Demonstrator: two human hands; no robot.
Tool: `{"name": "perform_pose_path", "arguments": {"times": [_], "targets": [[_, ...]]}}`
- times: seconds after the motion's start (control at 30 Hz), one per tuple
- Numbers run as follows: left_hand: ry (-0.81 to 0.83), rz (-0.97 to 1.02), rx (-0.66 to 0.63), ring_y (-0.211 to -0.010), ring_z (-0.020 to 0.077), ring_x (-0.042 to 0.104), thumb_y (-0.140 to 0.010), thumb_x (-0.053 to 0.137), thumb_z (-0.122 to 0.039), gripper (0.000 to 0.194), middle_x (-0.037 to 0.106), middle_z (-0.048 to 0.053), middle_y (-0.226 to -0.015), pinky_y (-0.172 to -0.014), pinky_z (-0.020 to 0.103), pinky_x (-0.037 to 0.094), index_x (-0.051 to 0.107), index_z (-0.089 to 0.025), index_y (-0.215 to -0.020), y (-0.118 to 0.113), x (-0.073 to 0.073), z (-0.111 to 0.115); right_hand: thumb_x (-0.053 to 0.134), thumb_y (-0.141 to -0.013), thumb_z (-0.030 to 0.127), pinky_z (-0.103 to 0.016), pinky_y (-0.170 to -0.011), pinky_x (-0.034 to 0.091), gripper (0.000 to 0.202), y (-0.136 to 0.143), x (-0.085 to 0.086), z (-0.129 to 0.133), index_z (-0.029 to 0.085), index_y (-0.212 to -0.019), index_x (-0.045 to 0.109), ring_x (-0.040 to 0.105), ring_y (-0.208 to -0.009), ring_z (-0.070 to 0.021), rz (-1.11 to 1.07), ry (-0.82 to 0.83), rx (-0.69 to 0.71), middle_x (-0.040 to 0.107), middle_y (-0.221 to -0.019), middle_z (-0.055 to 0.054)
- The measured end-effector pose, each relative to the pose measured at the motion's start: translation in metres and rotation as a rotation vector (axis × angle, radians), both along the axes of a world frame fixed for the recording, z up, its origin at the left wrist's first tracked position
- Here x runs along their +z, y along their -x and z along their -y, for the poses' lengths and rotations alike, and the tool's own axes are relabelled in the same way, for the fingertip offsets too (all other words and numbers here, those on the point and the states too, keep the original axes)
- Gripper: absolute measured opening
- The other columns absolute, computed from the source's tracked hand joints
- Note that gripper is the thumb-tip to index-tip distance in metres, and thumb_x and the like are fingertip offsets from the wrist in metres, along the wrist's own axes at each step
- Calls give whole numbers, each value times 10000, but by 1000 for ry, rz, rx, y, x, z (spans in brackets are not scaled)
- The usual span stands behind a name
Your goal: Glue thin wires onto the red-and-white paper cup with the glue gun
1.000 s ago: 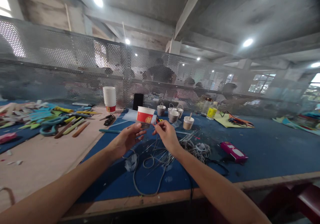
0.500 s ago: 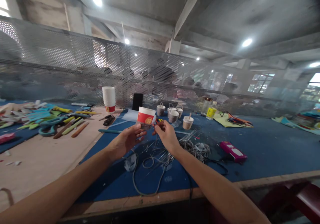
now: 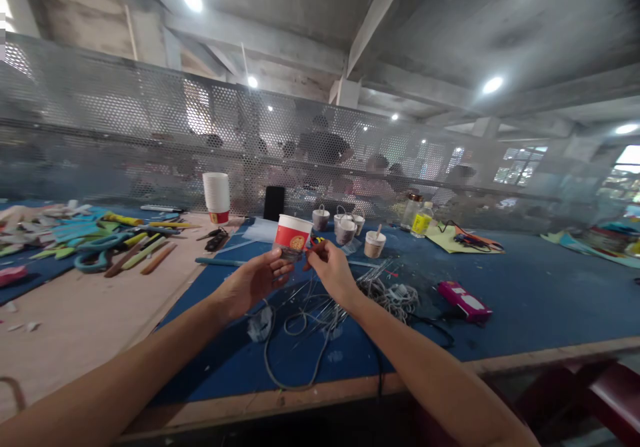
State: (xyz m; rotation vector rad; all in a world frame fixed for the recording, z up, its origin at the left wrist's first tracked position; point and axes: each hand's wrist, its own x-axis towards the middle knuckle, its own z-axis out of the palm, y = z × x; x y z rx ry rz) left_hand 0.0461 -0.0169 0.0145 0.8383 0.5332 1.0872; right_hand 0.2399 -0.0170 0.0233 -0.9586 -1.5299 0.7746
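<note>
A white and red paper cup [image 3: 293, 234] with a dark grey lower part is held up over the blue table cover. My left hand [image 3: 256, 280] grips it low on the left, thumb at its side and fingers curled underneath. Close against the cup's right side, my right hand [image 3: 331, 270] is pinched on a small, thin red piece that I cannot identify. A bit of yellow and black shows just behind those fingers. Below both hands lie a loose grey cord [image 3: 300, 388] and several thin wires [image 3: 320, 314].
Small grey cups with looped handles [image 3: 345, 232] and a cup with a stick [image 3: 375, 244] stand behind. Stacked paper cups [image 3: 217, 194], scissors [image 3: 95, 254] and clay tools lie left. Rightward are a magenta box [image 3: 465, 300] and a yellow-labelled bottle [image 3: 423, 220]. A perforated screen closes the back.
My right hand has shifted slightly left, closer to the cup. Less of the yellow and black thing shows behind its fingers. The left hand keeps its hold.
</note>
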Motion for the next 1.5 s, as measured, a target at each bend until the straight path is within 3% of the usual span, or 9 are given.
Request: {"name": "perform_pose_path", "arguments": {"times": [0.53, 0.7, 0.9, 1.13, 1.5], "targets": [[16, 20, -40, -841, 196, 739, -934, 657, -239, 225, 784, 126, -960, -770, 280, 589, 732, -116, -1108, 0, -1, 0, 634, -836, 303, -299, -691, 509, 117, -2, -4, -7, 231, -798, 550, 684, -660, -186, -8, 15, 65, 688, -650, 15], [-3, 21, -92, -1033, 254, 746, -990, 571, -273, 308, 781, 180, -1129, -898, 340, 569, 703, -98, -1206, 2, 2, 0, 610, -906, 386, -321, -747, 532, 162, -1, -2, -8, 234, -870, 570, 678, -648, -179, -79, -30, 196, 678, -680, 21], [-40, 66, -131, -1132, 278, 715, -980, 573, -301, 355, 759, 182, -1229, -1049, 390, 505, 706, -94, -1235, 2, 5, 0, 603, -911, 405, -335, -663, 553, 175, 6, -1, -9, 245, -881, 539, 638, -547, -164, -197, 63, 254, 670, -715, 32], [-69, 82, -70, -1017, 268, 736, -940, 606, -246, 304, 779, 168, -1108, -1026, 446, 536, 717, -107, -1187, 3, 7, -1, 684, -796, 292, -307, -637, 558, 186, 17, 1, -4, 210, -898, 551, 643, -574, -133, -267, 164, 234, 649, -807, 32], [-96, 78, 30, -986, 276, 739, -894, 596, -193, 250, 775, 184, -1111, -943, 405, 583, 745, -96, -1069, 1, 4, -6, 687, -810, 304, -311, -626, 557, 228, 21, -7, -3, 218, -946, 526, 673, -604, -145, -147, 47, 105, 639, -861, 14]]}}
